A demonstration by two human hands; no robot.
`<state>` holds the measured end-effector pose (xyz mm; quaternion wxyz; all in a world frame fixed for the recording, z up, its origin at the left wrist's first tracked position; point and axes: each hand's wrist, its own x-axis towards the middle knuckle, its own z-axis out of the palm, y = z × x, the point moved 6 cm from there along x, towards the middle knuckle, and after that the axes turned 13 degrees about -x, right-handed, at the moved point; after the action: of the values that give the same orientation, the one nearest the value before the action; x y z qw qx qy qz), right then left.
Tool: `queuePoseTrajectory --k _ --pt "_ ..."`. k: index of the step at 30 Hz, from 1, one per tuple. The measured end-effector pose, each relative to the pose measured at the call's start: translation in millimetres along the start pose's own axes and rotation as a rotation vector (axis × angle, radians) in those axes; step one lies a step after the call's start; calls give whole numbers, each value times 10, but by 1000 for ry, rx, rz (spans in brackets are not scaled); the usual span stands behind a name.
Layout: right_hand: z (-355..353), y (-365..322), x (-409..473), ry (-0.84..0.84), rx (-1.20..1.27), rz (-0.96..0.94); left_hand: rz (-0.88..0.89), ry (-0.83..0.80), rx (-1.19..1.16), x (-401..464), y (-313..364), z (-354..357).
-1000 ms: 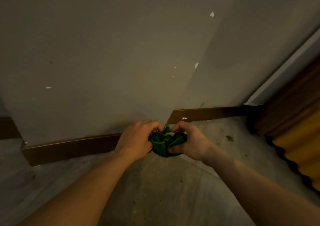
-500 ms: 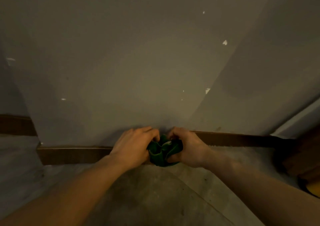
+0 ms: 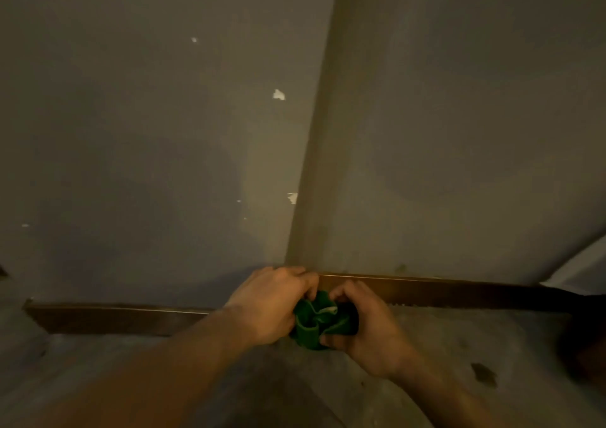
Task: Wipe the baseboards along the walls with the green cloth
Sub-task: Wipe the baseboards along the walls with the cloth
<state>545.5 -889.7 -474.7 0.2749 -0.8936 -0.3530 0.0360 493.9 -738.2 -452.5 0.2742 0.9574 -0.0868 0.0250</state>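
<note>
Hands [image 3: 323, 313] around bunched green cloth [image 3: 319, 321]

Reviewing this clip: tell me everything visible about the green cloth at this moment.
The green cloth is dark green, soft fabric, crumpled into a bunched wad with folds and a pale patch near its top. It sits between both hands at the wall corner, just in front of the brown baseboard. The left hand grips its left side, the right hand its right. Whether it touches the baseboard or floor cannot be told.
</note>
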Motion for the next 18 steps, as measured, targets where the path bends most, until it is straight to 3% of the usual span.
queuePoseTrajectory --k 6,18 --pt "9 615 -90 68 -6 -41 -141 158 -111 335 112 668" --pt "557 1226 -196 5 -96 -27 -315 373 -404 440 -114 1476"
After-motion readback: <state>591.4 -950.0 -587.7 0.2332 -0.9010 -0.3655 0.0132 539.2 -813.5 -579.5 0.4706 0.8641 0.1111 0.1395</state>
